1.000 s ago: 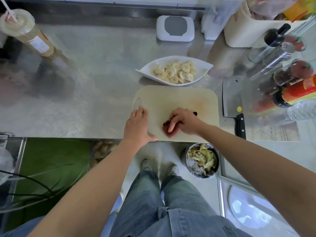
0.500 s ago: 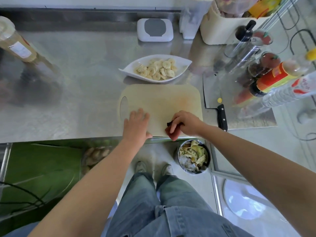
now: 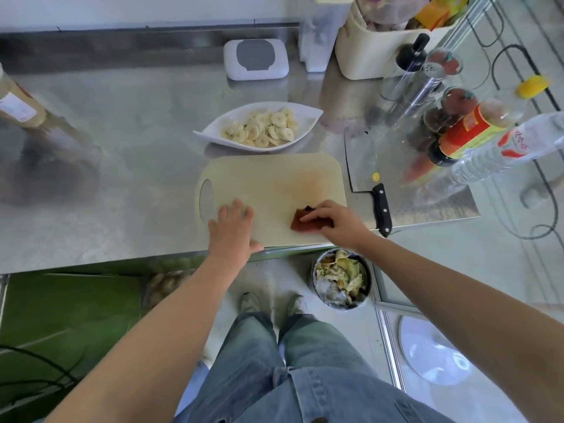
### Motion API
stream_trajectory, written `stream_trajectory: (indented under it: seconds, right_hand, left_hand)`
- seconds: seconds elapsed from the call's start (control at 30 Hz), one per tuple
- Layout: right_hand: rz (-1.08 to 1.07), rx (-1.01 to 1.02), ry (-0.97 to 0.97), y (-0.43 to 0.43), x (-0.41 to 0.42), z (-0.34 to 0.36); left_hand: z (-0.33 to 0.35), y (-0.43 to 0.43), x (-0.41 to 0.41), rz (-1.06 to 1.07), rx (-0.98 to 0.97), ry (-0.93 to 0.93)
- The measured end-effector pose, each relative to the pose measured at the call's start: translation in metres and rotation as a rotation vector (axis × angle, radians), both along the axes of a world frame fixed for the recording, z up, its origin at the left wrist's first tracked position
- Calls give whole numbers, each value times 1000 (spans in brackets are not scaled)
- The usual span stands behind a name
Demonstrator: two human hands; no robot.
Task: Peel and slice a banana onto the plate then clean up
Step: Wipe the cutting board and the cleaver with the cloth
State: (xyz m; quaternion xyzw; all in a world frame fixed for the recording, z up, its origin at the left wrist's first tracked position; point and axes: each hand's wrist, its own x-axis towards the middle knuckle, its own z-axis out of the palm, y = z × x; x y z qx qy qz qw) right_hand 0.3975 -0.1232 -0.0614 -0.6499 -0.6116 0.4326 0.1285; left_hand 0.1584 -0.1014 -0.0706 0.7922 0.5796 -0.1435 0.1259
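A white leaf-shaped plate (image 3: 308, 117) holds several banana slices (image 3: 262, 129) behind the cream cutting board (image 3: 268, 184). My left hand (image 3: 233, 228) lies flat on the board's near left part, fingers spread, holding nothing. My right hand (image 3: 334, 221) presses a reddish-brown cloth (image 3: 300, 222) onto the board's near right part. A cleaver (image 3: 366, 175) with a black handle lies on the steel counter just right of the board.
A metal bin (image 3: 341, 279) of peels and scraps stands on the floor below the counter edge. Bottles and shakers (image 3: 457, 126) crowd the right side. A white lidded box (image 3: 256, 58) sits at the back, and a bottle (image 3: 15, 105) at far left.
My right hand with the cloth has slid from the board's near edge a little further onto the board. The left hand stays flat on the board. The view has shifted.
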Motion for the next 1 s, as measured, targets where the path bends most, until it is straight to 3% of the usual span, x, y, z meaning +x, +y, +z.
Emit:
stream_trajectory:
  seconds: [0.07, 0.17, 0.2, 0.27, 0.3, 0.37, 0.43, 0.63, 0.8, 1.0]
  right_hand:
    - [-210, -203, 324, 1, -3, 13]
    - [-503, -287, 712, 6, -8, 29]
    - [-553, -294, 788, 7, -9, 33]
    - [-588, -304, 909, 6, -11, 40]
    - [-593, -311, 956, 5, -10, 40]
    - [-592, -321, 1029, 2, -8, 38]
    - [-618, -335, 1024, 0, -8, 36]
    - [-675, -294, 824, -7, -5, 22]
    - [-464, -347, 659, -13, 4, 29]
    - [-520, -317, 800, -16, 13, 33]
  left_hand:
    - [6, 4, 1, 21, -37, -3]
    - [16, 12, 10, 90, -26, -86]
    - [21, 14, 15, 160, -27, -225]
    - [32, 16, 28, 403, -166, -721]
    - [39, 15, 36, 546, -345, -978]
    - [48, 12, 51, 753, -681, -1220]
    - [48, 5, 60, 787, -723, -1299]
    - [43, -2, 74, 872, -474, -1364]
    - [49, -5, 76, 785, -424, -1292]
    - [49, -2, 75, 771, -429, -1264]
